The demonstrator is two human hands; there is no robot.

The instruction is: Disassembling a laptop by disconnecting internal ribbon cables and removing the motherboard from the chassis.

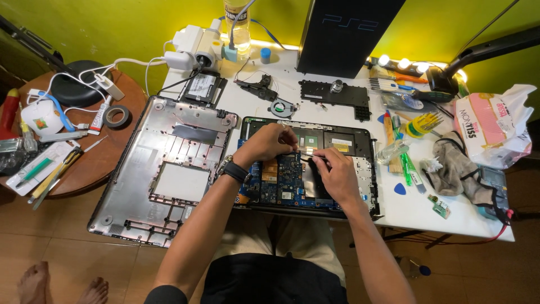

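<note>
An opened laptop base (360, 141) lies on the white table in front of me, its blue circuit board (284, 180) exposed. My left hand (267, 143) rests curled over the upper middle of the board, fingertips pinched near a thin part. My right hand (337, 174) lies over the board's right side and grips a slim dark tool whose tip points left toward the left fingertips. A dark watch sits on my left wrist.
The laptop's grey bottom cover (163, 169) lies to the left, overhanging the table edge. A fan (281, 107), a black bracket plate (334, 93), a drive (203, 87), screwdrivers (422, 124), a grey cloth (455, 166) and a plastic bag (492, 126) surround the work. A tall black console (346, 34) stands behind.
</note>
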